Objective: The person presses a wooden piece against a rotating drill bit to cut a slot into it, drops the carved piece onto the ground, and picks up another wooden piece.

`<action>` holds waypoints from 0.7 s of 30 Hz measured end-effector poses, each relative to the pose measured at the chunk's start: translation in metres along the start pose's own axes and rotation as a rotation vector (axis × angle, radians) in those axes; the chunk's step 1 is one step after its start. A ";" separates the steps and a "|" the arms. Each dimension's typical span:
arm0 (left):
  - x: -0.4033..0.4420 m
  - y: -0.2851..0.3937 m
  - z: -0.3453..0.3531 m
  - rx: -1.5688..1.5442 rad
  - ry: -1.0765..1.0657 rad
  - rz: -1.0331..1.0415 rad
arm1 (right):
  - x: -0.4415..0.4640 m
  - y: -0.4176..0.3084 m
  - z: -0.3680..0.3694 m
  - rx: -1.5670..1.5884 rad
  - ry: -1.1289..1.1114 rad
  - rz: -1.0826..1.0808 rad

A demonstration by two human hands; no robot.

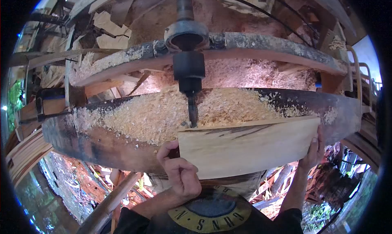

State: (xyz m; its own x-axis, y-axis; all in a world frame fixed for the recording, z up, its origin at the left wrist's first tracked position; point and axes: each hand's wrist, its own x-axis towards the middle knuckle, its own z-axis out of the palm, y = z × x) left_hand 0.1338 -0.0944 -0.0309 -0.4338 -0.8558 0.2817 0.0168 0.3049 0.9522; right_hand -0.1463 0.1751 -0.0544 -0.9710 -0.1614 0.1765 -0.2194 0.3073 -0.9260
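Note:
A pale wooden board [249, 148] lies tilted near the front edge of a dark workbench plank [102, 148]. My left hand [181, 172] has its fingers curled against the board's left end. At the right end, my right hand [313, 152] grips the board, with the thumb on its face. Just behind the board's upper left corner, a dark drill chuck [189, 70] points down with a thin bit [192, 109]. The bit's tip is close to the board's top edge; whether they touch I cannot tell.
Wood shavings [155, 115] are heaped on the plank around the bit. Behind runs a dusty curved beam [269, 48]. A dark clamp [47, 101] holds the plank's left end. Black cables [286, 23] cross at the upper right, and a round pole [110, 201] slants at the lower left.

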 end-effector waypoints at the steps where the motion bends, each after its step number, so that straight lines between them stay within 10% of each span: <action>1: 0.001 -0.001 0.000 0.012 -0.016 -0.003 | 0.001 -0.001 0.000 0.004 -0.001 -0.005; 21: 0.006 0.001 -0.016 -0.047 -0.023 -0.027 | -0.014 -0.013 0.011 -0.004 0.004 -0.009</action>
State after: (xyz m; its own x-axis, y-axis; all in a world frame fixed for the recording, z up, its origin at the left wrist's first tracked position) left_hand 0.1456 -0.1056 -0.0268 -0.4551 -0.8537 0.2531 0.0465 0.2610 0.9642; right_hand -0.1294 0.1631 -0.0489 -0.9694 -0.1603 0.1857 -0.2281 0.3101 -0.9229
